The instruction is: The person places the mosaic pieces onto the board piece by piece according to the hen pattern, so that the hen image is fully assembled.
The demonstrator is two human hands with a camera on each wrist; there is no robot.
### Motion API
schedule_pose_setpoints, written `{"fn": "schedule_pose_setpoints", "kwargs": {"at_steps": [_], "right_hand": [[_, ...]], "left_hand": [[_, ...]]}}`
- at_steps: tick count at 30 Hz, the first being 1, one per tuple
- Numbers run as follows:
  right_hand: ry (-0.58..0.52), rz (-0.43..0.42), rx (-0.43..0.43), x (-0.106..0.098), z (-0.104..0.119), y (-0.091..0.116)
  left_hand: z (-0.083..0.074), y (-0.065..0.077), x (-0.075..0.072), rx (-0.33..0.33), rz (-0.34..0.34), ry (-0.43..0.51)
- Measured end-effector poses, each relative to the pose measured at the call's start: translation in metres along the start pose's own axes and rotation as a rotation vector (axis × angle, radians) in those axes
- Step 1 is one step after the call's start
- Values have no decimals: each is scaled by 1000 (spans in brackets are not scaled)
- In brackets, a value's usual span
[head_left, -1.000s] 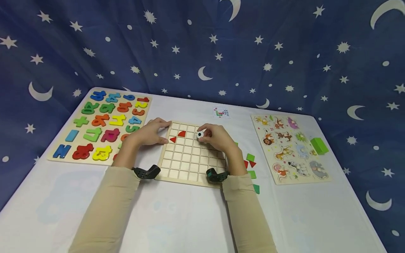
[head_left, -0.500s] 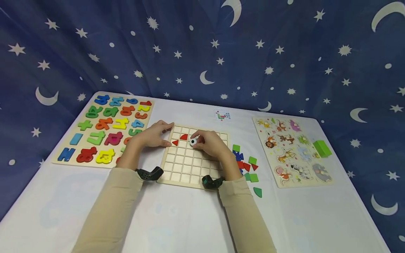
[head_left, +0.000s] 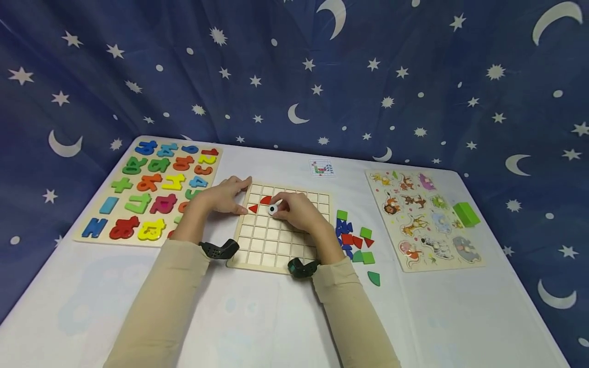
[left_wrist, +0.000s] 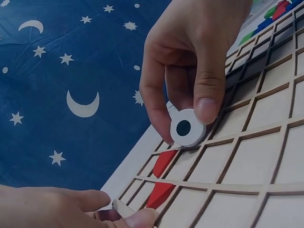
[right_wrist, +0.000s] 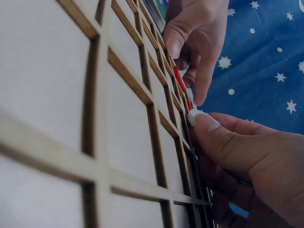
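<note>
Disc (left_wrist: 188, 128), white, dark-centred: pinched at its rim by right hand (head_left: 298, 211), near red quarter-round (head_left: 265, 200), at grid board's (head_left: 271, 246) far left. Left hand (head_left: 223, 197): digits apart at left edge, likely steadying.

Number puzzle (head_left: 107, 238): is lying left on tabletop (head_left: 276, 327)
Animal puzzle (head_left: 453, 265): is lying right
Green block (head_left: 467, 214): is sitting at animal puzzle's edge
Curtain (head_left: 257, 112): is hanging behind

A white table (head_left: 271, 327) bears two puzzles (head_left: 405, 212), a grid board (head_left: 270, 246) and loose pieces (head_left: 347, 239).
</note>
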State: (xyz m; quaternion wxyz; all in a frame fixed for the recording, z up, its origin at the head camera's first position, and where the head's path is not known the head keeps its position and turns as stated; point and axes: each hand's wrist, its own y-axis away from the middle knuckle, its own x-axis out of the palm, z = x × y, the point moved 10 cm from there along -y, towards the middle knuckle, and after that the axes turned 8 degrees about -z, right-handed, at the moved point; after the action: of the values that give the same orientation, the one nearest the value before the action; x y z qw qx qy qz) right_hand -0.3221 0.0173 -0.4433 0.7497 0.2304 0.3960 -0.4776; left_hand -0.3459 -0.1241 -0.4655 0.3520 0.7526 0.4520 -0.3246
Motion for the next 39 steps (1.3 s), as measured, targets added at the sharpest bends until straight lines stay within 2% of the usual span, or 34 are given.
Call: {"fn": "schedule_pose_setpoints", "kwargs": {"at_steps": [5,10,18,23,28,39], "right_hand": [[1,11,9,5,-1,-2],[8,1,32,3,-5,0],[9,0,6,1,-4,1],[18,9,-9,3,1,-2],[70,19,-39,6,9,-4],[180,0,-22,6,9,-1]], "left_hand": [[4,-4,0,0,22,-45],[-1,-7,0,16,15,-50],[-1,-5,-1,-48,18,-37],[1,-3,-3,-58,10,-34],[2,1,-4,-45,-1,-17],[-1,-1,-3,-29,0,-9]]}}
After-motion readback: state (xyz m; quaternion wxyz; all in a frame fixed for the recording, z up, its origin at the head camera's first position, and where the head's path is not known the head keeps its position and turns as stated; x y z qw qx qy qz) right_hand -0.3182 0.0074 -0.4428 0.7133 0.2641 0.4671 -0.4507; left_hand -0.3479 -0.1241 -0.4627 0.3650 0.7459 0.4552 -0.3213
